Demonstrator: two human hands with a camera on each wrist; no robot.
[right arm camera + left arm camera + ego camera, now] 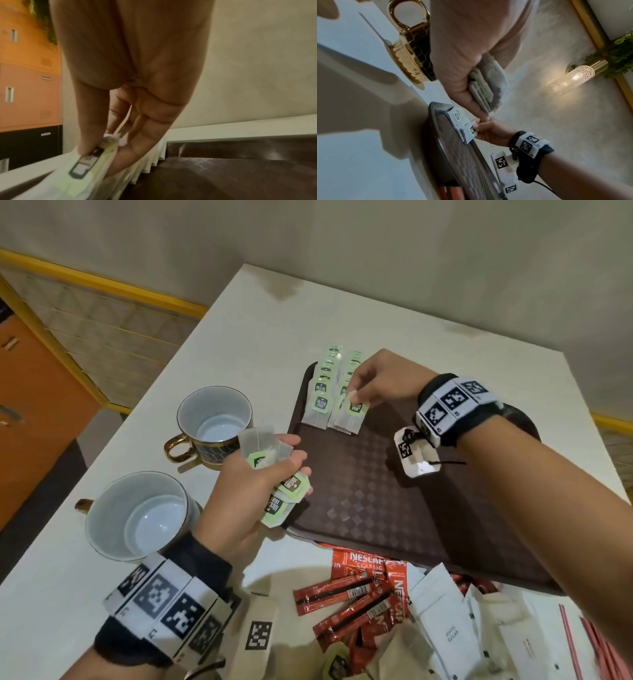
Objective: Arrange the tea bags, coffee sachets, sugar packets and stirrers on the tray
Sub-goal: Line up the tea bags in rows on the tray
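Nearest, Nescafé sachets (356,597) and white sugar packets (445,625) lie loose just before the brown tray (394,508). The left hand (253,484) grips several tea bags (274,470) at the tray's near-left edge. The right hand (380,381) pinches one tea bag (352,414) onto two overlapping rows (325,385) in the tray's far-left corner. Left of the tray stand two empty cups (214,426).

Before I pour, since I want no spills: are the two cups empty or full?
Empty. In the head view both cups, the far cup and the near cup, show bare white bottoms, with no liquid or tea bag inside.
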